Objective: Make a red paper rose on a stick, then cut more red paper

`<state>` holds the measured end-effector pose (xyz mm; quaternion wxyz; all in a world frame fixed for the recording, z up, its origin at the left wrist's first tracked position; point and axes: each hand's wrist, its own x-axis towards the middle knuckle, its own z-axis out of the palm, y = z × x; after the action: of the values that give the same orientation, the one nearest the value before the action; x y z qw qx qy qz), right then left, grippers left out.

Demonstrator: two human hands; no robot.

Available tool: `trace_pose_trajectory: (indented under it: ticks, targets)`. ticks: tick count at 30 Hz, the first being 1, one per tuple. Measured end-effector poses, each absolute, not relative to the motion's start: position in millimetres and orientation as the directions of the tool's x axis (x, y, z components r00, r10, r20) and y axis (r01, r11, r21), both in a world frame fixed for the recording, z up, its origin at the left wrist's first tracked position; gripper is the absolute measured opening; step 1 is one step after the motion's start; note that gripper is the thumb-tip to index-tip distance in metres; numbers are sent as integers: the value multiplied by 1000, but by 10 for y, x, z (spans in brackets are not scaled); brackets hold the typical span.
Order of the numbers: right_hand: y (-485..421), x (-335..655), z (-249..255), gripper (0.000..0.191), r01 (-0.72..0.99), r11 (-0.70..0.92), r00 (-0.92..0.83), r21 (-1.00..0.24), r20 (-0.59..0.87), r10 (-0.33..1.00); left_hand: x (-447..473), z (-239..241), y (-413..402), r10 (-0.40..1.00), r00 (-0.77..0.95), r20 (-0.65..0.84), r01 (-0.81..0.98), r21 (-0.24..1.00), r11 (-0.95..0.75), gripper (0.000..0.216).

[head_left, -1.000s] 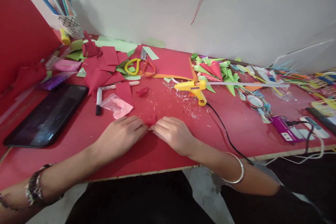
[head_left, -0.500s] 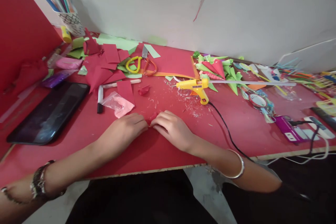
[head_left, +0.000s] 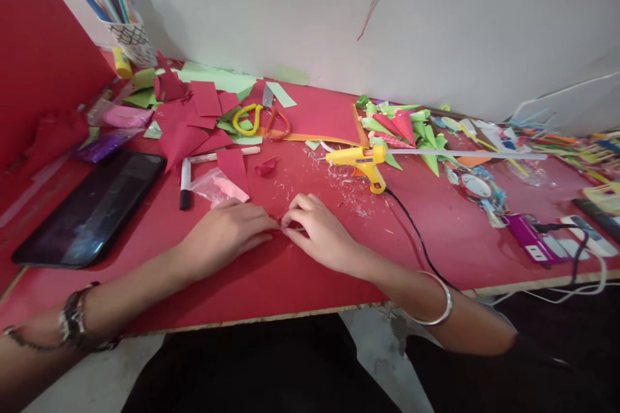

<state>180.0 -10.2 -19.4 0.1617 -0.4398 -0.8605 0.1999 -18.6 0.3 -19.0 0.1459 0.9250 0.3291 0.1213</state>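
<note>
Both my hands rest on the red table (head_left: 203, 284), fingertips meeting at a small piece of red paper (head_left: 277, 226). My left hand (head_left: 227, 232) pinches it from the left, fingers closed. My right hand (head_left: 317, 232) pinches it from the right with the fingers curled. Most of the paper is hidden between the fingertips. A silver bangle sits on my right wrist, dark bracelets on the left.
A yellow glue gun (head_left: 361, 161) with a black cord lies just beyond my right hand. A black tablet (head_left: 92, 210) lies at the left. Red and green paper scraps, scissors (head_left: 261, 119), a marker (head_left: 185, 184), a pen cup (head_left: 128, 39) and green paper cones (head_left: 411, 132) crowd the back.
Both hands have shifted slightly away from me and pressed closer together; the red paper between them shows less than before.
</note>
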Motion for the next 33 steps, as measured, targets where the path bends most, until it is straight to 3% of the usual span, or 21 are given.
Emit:
trace_pose_trajectory:
  ticks: [3, 5, 7, 12, 16, 18, 23, 29, 33]
  targets:
    - [-74, 1807, -208, 9, 671, 514, -562, -534, 86, 823, -243, -176, -90, 507, 833, 220, 496, 107, -862, 34]
    - [-65, 1809, -204, 10, 669, 509, -565, -541, 75, 822, -258, -167, -116, 467, 852, 237, 470, 48, -881, 38]
    - [-65, 1811, -194, 9, 671, 516, -573, -532, 70, 817, -248, -169, -115, 482, 844, 235, 477, 82, -875, 37]
    - [-92, 1810, -168, 6, 644, 609, -643, -462, 104, 759, -180, -189, -84, 655, 741, 150, 587, 329, -740, 31]
    - [-125, 1813, -190, 16, 648, 702, -699, -296, 135, 702, -155, -153, -67, 683, 722, 111, 613, 354, -706, 28]
    - [-137, 1830, -224, 18, 636, 710, -700, -302, 162, 696, -155, -119, -59, 681, 728, 84, 620, 343, -705, 25]
    - [-117, 1886, -297, 7, 563, 639, -638, -524, 215, 739, -155, -66, -33, 671, 741, 22, 640, 279, -716, 25]
    - [-82, 1862, -283, 11, 581, 648, -657, -493, 185, 730, -120, -108, -27, 585, 809, 58, 585, 18, -811, 26]
    - [-88, 1842, -287, 11, 603, 639, -645, -479, 179, 743, -88, -100, -63, 604, 795, 45, 605, -12, -796, 25]
